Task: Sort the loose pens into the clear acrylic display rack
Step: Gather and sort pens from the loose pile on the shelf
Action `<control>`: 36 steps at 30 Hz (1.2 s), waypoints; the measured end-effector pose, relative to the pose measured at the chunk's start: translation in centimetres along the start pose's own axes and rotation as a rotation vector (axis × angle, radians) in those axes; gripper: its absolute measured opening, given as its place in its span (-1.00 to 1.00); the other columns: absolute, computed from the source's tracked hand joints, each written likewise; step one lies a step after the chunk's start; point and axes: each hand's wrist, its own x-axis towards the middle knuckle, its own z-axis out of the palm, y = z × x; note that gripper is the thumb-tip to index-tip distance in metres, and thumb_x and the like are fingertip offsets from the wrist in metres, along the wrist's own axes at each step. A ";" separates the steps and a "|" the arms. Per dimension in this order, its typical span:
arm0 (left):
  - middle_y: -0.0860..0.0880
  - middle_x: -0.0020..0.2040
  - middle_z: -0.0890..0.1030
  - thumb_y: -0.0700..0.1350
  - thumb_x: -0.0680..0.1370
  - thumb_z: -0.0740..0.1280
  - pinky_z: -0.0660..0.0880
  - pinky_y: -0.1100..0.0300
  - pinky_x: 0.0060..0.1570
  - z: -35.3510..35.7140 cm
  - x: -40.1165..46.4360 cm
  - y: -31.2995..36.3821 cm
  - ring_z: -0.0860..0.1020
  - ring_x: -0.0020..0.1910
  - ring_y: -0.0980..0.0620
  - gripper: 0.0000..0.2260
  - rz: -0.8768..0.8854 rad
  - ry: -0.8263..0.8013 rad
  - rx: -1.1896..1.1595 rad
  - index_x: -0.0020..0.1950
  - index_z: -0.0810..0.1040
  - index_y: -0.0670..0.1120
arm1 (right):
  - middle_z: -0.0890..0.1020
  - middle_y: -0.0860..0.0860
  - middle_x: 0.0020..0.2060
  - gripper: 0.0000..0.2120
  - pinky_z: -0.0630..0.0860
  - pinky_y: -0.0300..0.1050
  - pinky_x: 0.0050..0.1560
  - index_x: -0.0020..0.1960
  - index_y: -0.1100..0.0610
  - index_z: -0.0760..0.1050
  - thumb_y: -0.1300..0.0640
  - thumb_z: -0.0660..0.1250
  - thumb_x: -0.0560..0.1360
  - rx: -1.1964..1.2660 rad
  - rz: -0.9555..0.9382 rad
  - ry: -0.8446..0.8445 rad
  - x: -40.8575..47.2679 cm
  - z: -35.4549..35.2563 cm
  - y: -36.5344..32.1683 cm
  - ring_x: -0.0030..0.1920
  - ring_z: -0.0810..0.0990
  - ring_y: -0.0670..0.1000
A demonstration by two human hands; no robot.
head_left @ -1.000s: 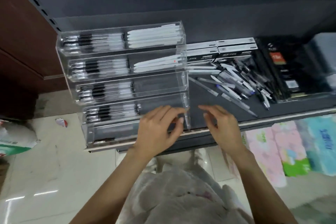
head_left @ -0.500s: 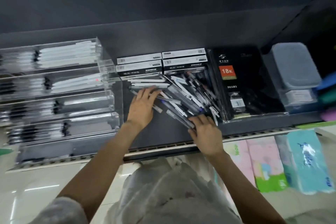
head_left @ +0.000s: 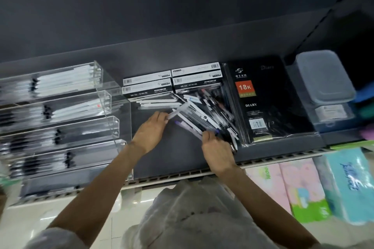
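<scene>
A heap of loose pens point(head_left: 204, 107) lies on the dark shelf between the clear acrylic rack point(head_left: 109, 127) on the left and a black diary on the right. My left hand point(head_left: 149, 133) pinches the end of a clear pen point(head_left: 180, 111) at the heap's left side. My right hand point(head_left: 217, 149) grips the near ends of several pens at the heap's front, fingers curled round them. The rack's tiers hold rows of black and white pens, blurred here.
Pen boxes point(head_left: 172, 81) stand behind the heap. A black diary point(head_left: 267, 103) lies to the right, then grey plastic boxes point(head_left: 323, 79). Tissue packs point(head_left: 348, 184) sit on the level below. The shelf's front edge point(head_left: 182, 176) runs under my wrists.
Both hands left the rack's front and moved right into the pen heap. My left hand now pinches a pen; my right hand has gathered several pens. The view swung right.
</scene>
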 end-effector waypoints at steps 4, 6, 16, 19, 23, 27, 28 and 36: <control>-0.02 -0.21 0.49 -0.12 0.66 0.09 0.50 0.17 -0.39 -2.8 -0.3 3.8 0.49 -0.44 0.14 -0.86 -0.422 0.097 -0.937 -0.01 0.42 -0.03 | 0.48 -0.04 -0.39 -0.77 0.27 -0.21 -0.43 0.07 0.16 0.37 0.04 0.03 0.64 0.949 0.185 -0.128 0.2 -2.7 0.4 -0.44 0.45 -0.02; 0.00 -0.15 0.59 -0.14 0.65 0.12 0.55 0.25 -0.31 -3.4 -0.4 5.5 0.57 -0.36 0.12 -0.89 -0.467 0.090 -1.262 0.04 0.43 -0.08 | 0.34 -0.07 -0.48 -0.76 0.20 -0.27 -0.51 -0.09 0.15 0.35 0.02 0.07 0.63 1.452 0.255 -0.182 0.4 -4.7 -0.3 -0.52 0.27 -0.08; -0.11 -0.01 0.65 -0.16 0.64 0.15 0.57 0.12 -0.08 -3.7 -1.2 9.2 0.62 -0.07 -0.01 -0.86 -0.436 0.162 -1.561 0.17 0.39 -0.14 | 0.63 -0.04 -0.24 -0.74 0.47 -0.15 -0.20 0.10 -0.05 0.55 -0.07 0.11 0.60 1.109 0.217 0.047 0.5 -5.1 -2.4 -0.26 0.56 -0.09; -0.29 0.04 0.57 -0.16 0.63 0.17 0.56 0.07 -0.16 -3.7 -1.7 9.5 0.56 -0.05 -0.20 -0.82 -0.439 0.190 -1.573 0.20 0.34 -0.17 | 0.62 -0.11 -0.22 -0.72 0.51 -0.17 -0.22 0.18 -0.02 0.51 -0.06 0.09 0.61 1.032 0.187 0.068 0.0 -5.5 -2.8 -0.27 0.59 -0.11; -0.18 0.04 0.66 -0.20 0.61 0.21 0.58 0.14 -0.13 -3.7 -2.9 9.6 0.63 -0.05 -0.05 -0.79 -0.398 0.194 -1.546 0.24 0.46 -0.18 | 0.64 0.08 -0.37 -0.77 0.52 -0.12 -0.47 0.09 0.04 0.46 -0.02 0.09 0.62 1.239 0.213 -0.114 -0.8 -6.4 -3.7 -0.46 0.62 0.08; -0.15 -0.04 0.68 -0.26 0.57 0.27 0.54 0.23 -0.08 -3.6 -3.9 9.9 0.65 -0.07 0.03 -0.80 -0.360 0.256 -1.496 0.18 0.56 -0.17 | 0.65 0.12 -0.37 -0.75 0.51 -0.12 -0.49 -0.10 0.05 0.44 -0.05 0.10 0.61 1.320 0.222 -0.225 -1.7 -6.7 -4.1 -0.42 0.64 0.18; -0.14 -0.05 0.68 -0.27 0.57 0.27 0.54 0.24 -0.09 -3.6 -4.1 10.0 0.65 -0.06 0.03 -0.79 -0.354 0.269 -1.501 0.17 0.57 -0.16 | 0.65 0.14 -0.36 -0.74 0.51 -0.13 -0.50 -0.11 0.06 0.45 -0.05 0.10 0.61 1.340 0.224 -0.246 -1.9 -6.8 -4.2 -0.42 0.64 0.19; -0.01 -0.11 0.64 -0.25 0.61 0.18 0.57 0.23 -0.09 -3.5 -4.9 9.8 0.63 -0.13 0.10 -0.84 -0.404 0.366 -1.691 0.08 0.54 -0.10 | 0.59 -0.03 -0.44 -0.64 0.46 -0.14 -0.31 0.03 0.12 0.51 -0.11 0.07 0.58 1.127 0.251 0.017 -3.9 -6.5 -3.8 -0.43 0.54 -0.04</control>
